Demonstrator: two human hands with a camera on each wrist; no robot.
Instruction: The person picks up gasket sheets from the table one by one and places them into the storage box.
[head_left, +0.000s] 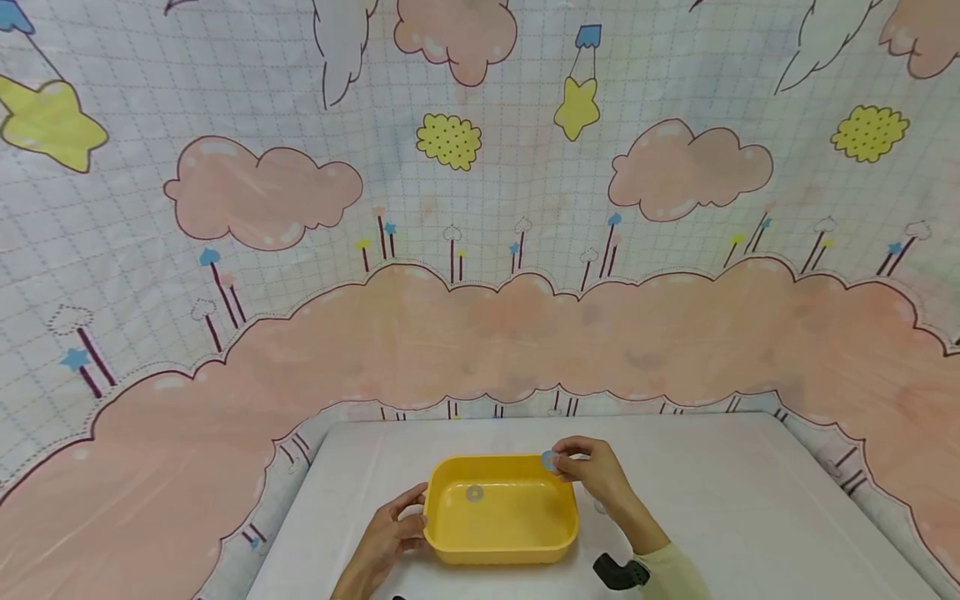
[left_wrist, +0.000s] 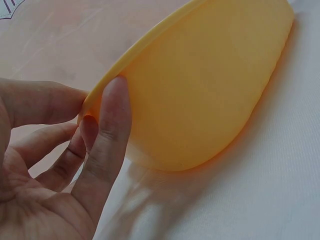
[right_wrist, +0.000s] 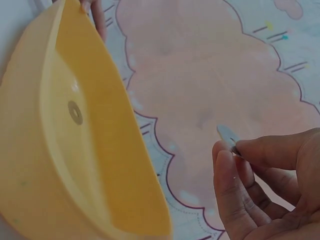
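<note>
A yellow plastic basin (head_left: 501, 556) stands on the white table, and one flat ring-shaped washer (head_left: 475, 493) lies on its floor. At the basin's left end my left hand (head_left: 384, 533) holds the edge; the thumb (left_wrist: 115, 107) lies along the outer wall just under the rim, with the index fingertip at the rim. My right hand (head_left: 596, 477) is raised over the basin's far right corner. Between thumb and fingertips it pinches another grey washer (right_wrist: 227, 136), tilted and partly covered by the fingers.
Right of the basin, a small round ring (head_left: 600, 506) on the white table (head_left: 750, 500) is partly hidden by the right wrist. A black band (head_left: 621, 572) is on the right forearm at the sleeve. Behind the table hangs a cloth (head_left: 480, 342) printed with clouds.
</note>
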